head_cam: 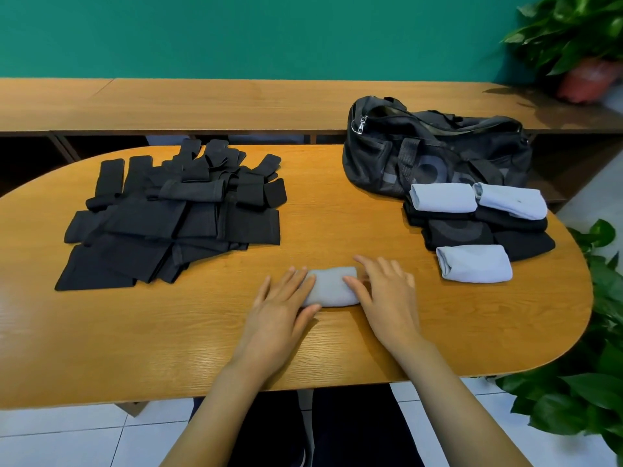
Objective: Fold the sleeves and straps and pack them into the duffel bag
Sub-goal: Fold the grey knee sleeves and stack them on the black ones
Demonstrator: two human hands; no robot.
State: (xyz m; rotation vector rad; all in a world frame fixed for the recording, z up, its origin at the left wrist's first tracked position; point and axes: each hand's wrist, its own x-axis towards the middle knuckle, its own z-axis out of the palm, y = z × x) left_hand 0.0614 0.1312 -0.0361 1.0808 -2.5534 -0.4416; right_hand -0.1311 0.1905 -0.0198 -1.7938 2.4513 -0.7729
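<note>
A folded grey sleeve (332,286) lies near the front middle of the wooden table (337,214). My left hand (281,308) rests flat on its left end and my right hand (387,294) lies flat on its right end, fingers straight. A heap of unfolded black sleeves and straps (168,214) covers the table's left side. At the back right stands a black duffel bag (435,150). In front of it sits a stack of folded pieces (478,224), black ones with three pale blue ones on top and in front.
A wooden bench (202,102) runs along the green wall behind the table. Potted plants stand at the far right (580,45) and beside the table's right end (600,365). White floor tiles show below the table's front edge.
</note>
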